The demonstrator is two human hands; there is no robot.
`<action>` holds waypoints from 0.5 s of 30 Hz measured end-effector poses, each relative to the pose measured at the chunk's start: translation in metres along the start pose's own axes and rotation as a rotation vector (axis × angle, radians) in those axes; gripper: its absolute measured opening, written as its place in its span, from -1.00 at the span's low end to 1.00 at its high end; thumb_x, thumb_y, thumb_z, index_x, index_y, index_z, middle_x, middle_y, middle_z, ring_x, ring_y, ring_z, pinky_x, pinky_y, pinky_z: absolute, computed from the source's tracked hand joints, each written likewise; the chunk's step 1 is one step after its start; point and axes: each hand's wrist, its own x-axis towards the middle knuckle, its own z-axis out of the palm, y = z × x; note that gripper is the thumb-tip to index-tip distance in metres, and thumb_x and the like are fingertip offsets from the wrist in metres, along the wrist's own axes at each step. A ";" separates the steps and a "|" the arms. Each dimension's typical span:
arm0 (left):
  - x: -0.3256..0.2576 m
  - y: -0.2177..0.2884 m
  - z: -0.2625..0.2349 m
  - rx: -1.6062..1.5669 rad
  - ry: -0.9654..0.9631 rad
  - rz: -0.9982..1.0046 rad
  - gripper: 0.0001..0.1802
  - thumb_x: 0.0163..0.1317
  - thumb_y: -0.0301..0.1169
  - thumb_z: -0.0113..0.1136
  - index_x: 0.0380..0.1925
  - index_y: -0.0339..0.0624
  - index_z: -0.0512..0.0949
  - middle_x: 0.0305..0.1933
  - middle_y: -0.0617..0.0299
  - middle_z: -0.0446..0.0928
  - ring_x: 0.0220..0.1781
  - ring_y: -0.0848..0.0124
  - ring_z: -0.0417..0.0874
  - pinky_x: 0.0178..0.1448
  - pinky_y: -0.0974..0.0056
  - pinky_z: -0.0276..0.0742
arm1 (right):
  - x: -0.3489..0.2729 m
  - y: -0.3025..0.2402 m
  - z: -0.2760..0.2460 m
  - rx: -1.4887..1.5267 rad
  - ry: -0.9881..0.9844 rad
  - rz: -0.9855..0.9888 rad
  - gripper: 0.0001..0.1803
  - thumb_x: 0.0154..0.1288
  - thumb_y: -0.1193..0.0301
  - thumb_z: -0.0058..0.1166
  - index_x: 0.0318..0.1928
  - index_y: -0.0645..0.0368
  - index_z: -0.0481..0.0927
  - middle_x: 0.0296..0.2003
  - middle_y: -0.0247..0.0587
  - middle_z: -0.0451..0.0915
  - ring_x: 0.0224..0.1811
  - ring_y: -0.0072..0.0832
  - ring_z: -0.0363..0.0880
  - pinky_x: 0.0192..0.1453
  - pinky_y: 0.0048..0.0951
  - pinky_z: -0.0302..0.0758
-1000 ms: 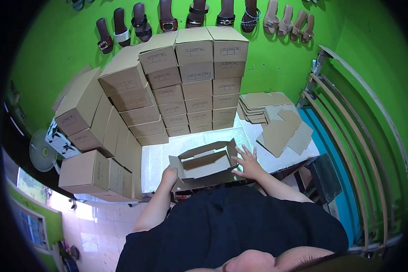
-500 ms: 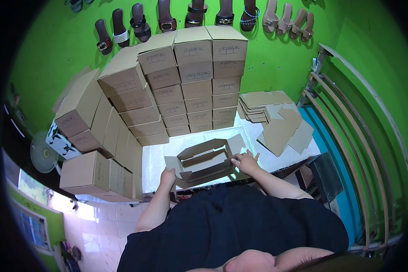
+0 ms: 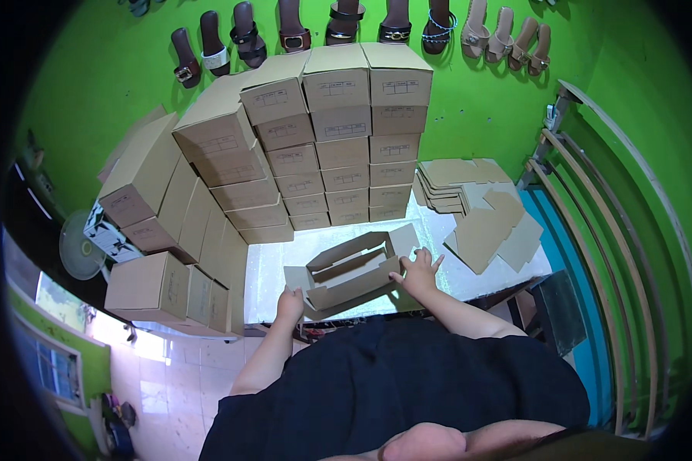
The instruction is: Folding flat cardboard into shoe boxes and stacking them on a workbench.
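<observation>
A lidless brown cardboard box [image 3: 354, 290] sits partly folded at the table's front edge, its end flaps standing outward and its inside showing. My left hand [image 3: 290, 304] is closed on the box's left end, thumb uppermost. At the right front corner is my right hand [image 3: 420, 275], its thumb against the near wall and its other fingers spread apart beside the right flap. Part of the left fingers is hidden behind the cardboard. Flat cut cardboard blanks [image 3: 484, 230] lie in a loose pile to the right of the box.
Tall stacks of closed cardboard boxes [image 3: 342, 123] stand behind my work, with more boxes [image 3: 146, 288] along the left. The white table [image 3: 273, 257] carries them. A wooden rack frame [image 3: 584, 207] leans at the right. Sandals [image 3: 396, 23] hang on the green wall.
The view has shifted slightly. My right hand's fingers are more raised and spread, with the thumb against the near wall. My left hand keeps its hold on the left end.
</observation>
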 end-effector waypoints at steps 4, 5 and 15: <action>-0.004 0.008 -0.004 0.033 0.045 -0.040 -0.59 0.40 -0.25 0.01 0.08 -0.36 0.45 -0.07 -0.26 0.63 0.00 -0.18 0.65 0.10 -0.03 0.54 | 0.015 0.004 -0.013 -0.132 0.110 -0.053 -0.29 0.08 -0.16 0.27 0.16 -0.04 0.55 0.50 0.04 0.04 0.60 0.10 -0.27 0.34 0.71 -0.36; -0.006 0.010 -0.004 0.035 0.050 -0.041 -0.59 0.40 -0.25 0.01 0.08 -0.36 0.45 -0.07 -0.26 0.63 0.00 -0.18 0.65 0.10 -0.03 0.54 | 0.021 0.007 -0.016 -0.192 0.107 -0.137 -0.19 0.08 -0.19 0.24 0.27 -0.05 0.45 0.52 -0.05 0.00 0.61 0.06 -0.28 0.34 0.71 -0.37; -0.004 0.022 0.005 0.072 0.099 -0.024 -0.58 0.38 -0.31 0.01 0.12 -0.37 0.42 0.05 -0.29 0.54 0.10 -0.18 0.57 0.20 -0.04 0.48 | 0.064 0.014 -0.011 -0.179 -0.138 -0.262 -0.02 0.25 -0.35 -0.10 0.54 -0.15 0.07 0.46 -0.14 0.22 0.62 -0.04 -0.24 0.35 0.67 -0.57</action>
